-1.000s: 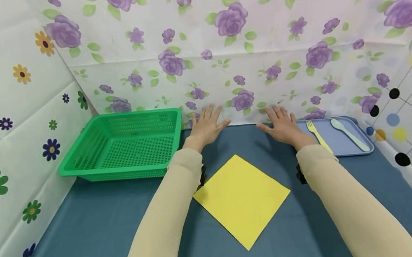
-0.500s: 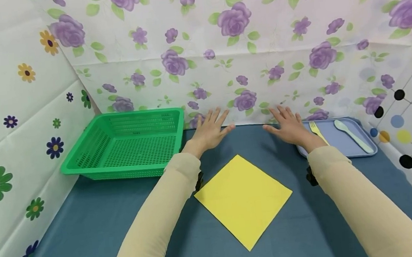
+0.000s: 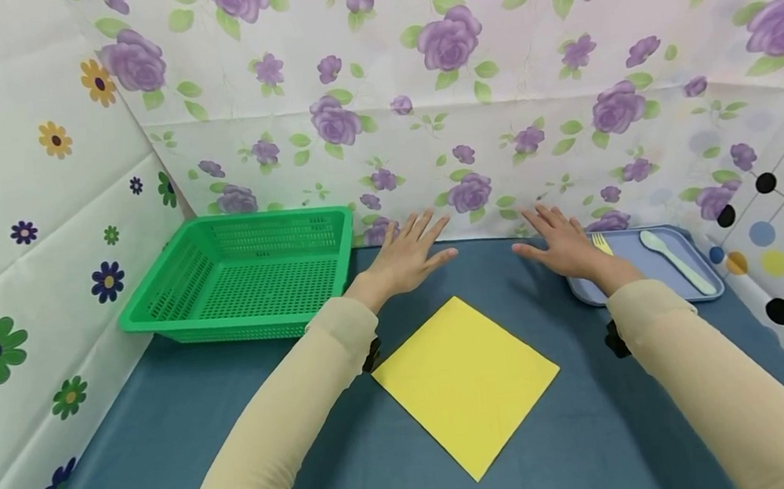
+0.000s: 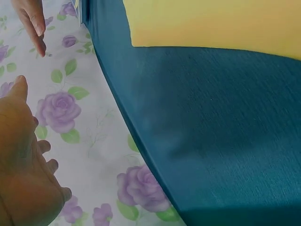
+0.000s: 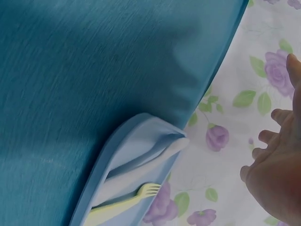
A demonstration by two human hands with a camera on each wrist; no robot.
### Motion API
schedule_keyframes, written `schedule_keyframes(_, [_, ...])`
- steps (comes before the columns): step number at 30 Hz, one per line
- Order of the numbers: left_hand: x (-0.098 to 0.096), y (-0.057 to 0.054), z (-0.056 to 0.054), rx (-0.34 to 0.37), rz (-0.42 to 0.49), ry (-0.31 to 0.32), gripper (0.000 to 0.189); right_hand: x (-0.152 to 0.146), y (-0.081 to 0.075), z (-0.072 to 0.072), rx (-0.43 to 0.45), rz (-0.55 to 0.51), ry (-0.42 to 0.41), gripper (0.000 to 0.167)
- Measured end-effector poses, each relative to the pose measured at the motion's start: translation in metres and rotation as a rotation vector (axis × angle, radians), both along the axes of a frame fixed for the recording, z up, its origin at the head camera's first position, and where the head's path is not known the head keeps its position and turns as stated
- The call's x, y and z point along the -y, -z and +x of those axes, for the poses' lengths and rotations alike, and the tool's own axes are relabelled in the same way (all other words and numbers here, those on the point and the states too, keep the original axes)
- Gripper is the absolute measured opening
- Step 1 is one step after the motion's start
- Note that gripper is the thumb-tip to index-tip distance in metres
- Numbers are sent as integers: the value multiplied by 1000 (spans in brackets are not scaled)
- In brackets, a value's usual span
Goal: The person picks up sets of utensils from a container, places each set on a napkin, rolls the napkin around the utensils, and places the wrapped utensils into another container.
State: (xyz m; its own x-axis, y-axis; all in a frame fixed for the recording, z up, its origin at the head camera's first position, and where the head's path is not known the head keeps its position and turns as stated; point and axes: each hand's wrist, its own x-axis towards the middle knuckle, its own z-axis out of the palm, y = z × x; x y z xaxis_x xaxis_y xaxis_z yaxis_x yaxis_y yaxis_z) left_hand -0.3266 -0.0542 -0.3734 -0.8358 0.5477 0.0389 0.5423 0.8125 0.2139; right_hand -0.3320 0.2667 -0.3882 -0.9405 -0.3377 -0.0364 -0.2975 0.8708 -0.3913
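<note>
Left hand [image 3: 404, 259] and right hand [image 3: 568, 247] are both raised over the far part of the blue table [image 3: 191, 437], well apart from each other, palms down and fingers spread, with nothing in either. A yellow napkin [image 3: 468, 387] lies flat between the forearms, turned so that one corner points toward the person. To the left hand's outer side sits a green basket [image 3: 219, 325], its slotted floor in plain sight. By the right hand is a pale blue tray [image 3: 639, 272] holding a yellow fork [image 3: 601, 243] and a pale green spoon [image 3: 677, 260] side by side; the head view shows the fork partly hidden by that hand. Beige sleeves [image 3: 294, 403] cover both arms. Behind the table hangs a white wall cloth [image 3: 518, 12] printed with purple roses.
</note>
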Motion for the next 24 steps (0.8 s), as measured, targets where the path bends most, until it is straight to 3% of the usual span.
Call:
schedule_keyframes(16, [10,3,40,57,6,135,74,-26,-9,4,13,-50,-24,86])
schedule_keyframes(24, [16,9,50,49,14,181,72,-42,-10,8,53,-76,-19,82])
